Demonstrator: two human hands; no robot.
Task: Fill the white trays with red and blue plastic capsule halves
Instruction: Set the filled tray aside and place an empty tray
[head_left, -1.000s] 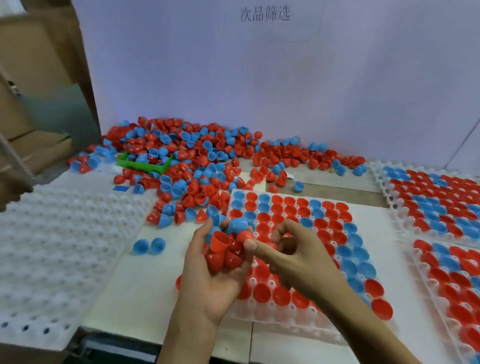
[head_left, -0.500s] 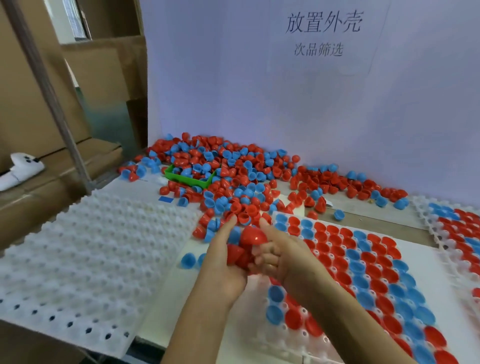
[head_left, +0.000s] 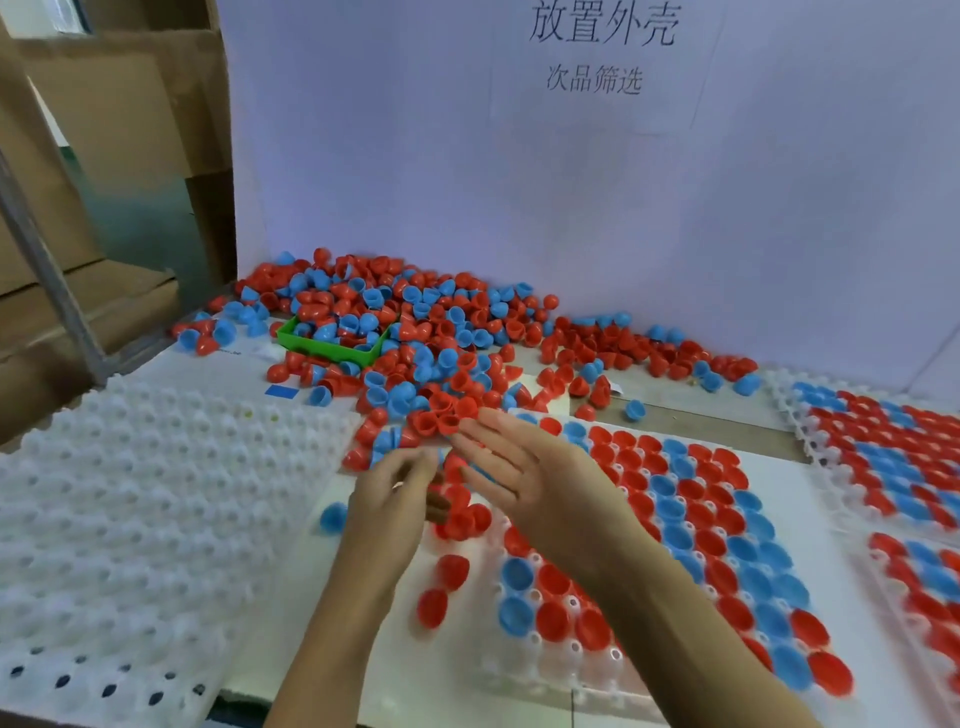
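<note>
Hovering over the middle of the table, the right hand is spread flat with straight fingers, holding nothing. The left hand beside it has loosely curled fingers; I cannot tell whether it pinches anything. A few red capsule halves lie loose just beside it. The centre tray is mostly filled with red and blue halves, its near-left pockets bare. A big pile of halves sits along the far edge, around a green bin. An unfilled white tray lies at the left edge.
</note>
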